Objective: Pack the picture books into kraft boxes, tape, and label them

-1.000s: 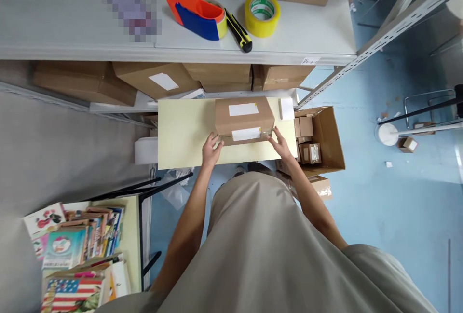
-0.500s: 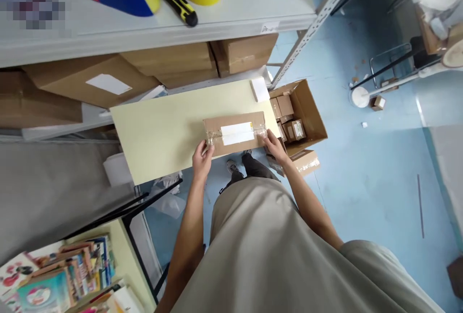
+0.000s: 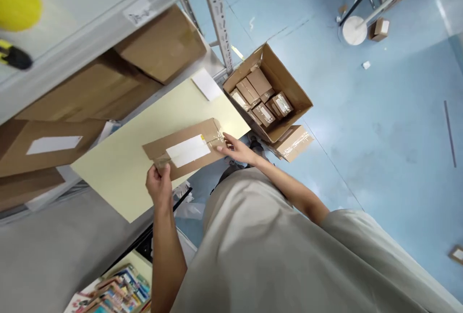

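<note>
A flat brown cardboard box (image 3: pixel 155 149) with a white label and clear tape is held between my two hands over the pale yellow tabletop (image 3: pixel 119 178). My left hand (image 3: pixel 159 180) grips its near left end, thumb on top and fingers curled at the edge. At the right end my right hand (image 3: pixel 237 150) pinches the taped corner, thumb above, some fingers partly hidden. Right of the tabletop stands a large open carton (image 3: pixel 289 93) with several small taped boxes (image 3: pixel 259 81) inside.
A white slip or flat pad (image 3: pixel 207 84) lies at the tabletop's far right end. Behind it a grey metal shelf (image 3: pixel 90 19) holds large cartons (image 3: pixel 162 45). Another taped carton (image 3: pixel 294 143) sits on the blue floor by my feet. Books (image 3: pixel 123 289) are at lower left.
My view has turned toward the right, so the tabletop appears slanted and the open carton nearer the middle. The box is still in both hands and looks closer to the camera.
</note>
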### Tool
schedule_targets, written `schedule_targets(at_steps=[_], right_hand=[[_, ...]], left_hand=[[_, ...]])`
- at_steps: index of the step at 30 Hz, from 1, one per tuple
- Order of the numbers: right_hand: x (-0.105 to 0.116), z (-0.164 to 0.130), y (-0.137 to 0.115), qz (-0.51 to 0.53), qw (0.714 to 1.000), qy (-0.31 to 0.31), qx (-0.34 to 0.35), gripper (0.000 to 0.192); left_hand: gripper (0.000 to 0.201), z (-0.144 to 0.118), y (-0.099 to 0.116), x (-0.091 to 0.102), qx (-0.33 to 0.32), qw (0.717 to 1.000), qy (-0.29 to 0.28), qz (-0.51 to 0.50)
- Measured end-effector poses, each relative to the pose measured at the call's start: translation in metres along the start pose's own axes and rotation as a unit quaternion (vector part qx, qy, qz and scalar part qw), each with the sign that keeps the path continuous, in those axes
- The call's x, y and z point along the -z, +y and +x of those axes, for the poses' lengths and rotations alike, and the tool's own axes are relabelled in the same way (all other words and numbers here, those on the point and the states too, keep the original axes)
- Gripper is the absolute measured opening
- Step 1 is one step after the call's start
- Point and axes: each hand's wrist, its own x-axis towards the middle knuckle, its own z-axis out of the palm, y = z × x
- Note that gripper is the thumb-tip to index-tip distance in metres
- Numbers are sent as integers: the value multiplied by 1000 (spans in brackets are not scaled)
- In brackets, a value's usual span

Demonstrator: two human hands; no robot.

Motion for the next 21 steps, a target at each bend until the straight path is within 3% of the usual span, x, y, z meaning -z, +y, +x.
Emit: schedule_targets(at_steps=[3,5,8,11,13,16,21], right_hand=[[49,-15,-7,69,997,-3,16,115],[95,-27,-11,118,992,29,26,108],[165,-43,-8,158,978,133,18,88],[217,-56,11,178,950,257,-12,77],[238,-61,31,200,924,322,-43,74],[254,-54,64,232,890,382,-92,77],[271,-15,112,264,853,414,-176,81]], left_hand=[[65,-11,53,-28,-32,999,-20,15],[71,-23,95,-61,-60,996,-66,24],[73,-43,151,-128,-105,981,-154,53],[70,-55,183,-205,-153,958,-228,77],[70,-56,189,-257,-181,943,-264,89],[72,-46,180,-329,-195,924,-307,115],[76,-9,142,-423,-105,902,-360,213]])
